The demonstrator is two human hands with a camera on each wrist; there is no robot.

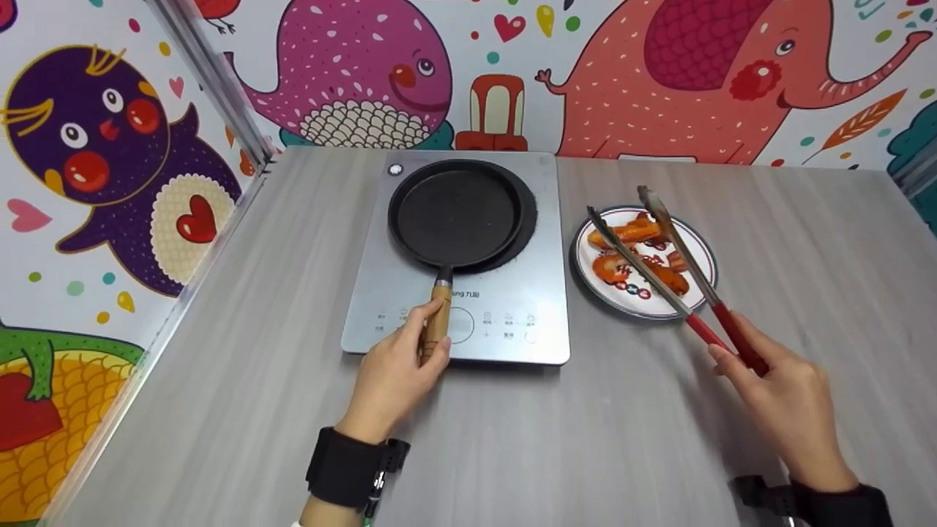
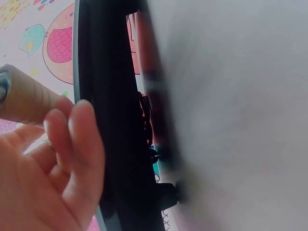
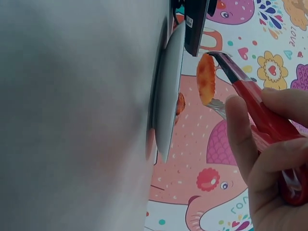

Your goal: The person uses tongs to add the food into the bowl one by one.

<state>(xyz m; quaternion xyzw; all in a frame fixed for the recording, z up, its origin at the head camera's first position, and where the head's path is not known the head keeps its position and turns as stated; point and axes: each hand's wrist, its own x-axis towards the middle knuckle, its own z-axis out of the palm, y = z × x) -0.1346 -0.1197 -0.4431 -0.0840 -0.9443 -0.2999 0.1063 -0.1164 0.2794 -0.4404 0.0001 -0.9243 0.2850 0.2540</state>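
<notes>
A black frying pan (image 1: 457, 212) with a wooden handle (image 1: 438, 322) sits on a silver induction cooker (image 1: 370, 322). My left hand (image 1: 395, 369) holds that handle between thumb and fingers. My right hand (image 1: 790, 395) grips metal tongs (image 1: 692, 256) by their red handles, with the tips spread apart. Below the tongs is a white plate (image 1: 596, 285) with several reddish-brown pieces of meat (image 1: 611, 267), like chicken wings. In the right wrist view, an orange-brown piece of meat (image 3: 206, 79) spans the tongs' two arms, above the plate.
A grey wood-grain table (image 1: 512, 439) carries the cooker and the plate, which stands just right of it. Cartoon-printed walls (image 1: 505, 36) border the table at the back and left. A metal strip (image 1: 212, 80) runs up the left corner.
</notes>
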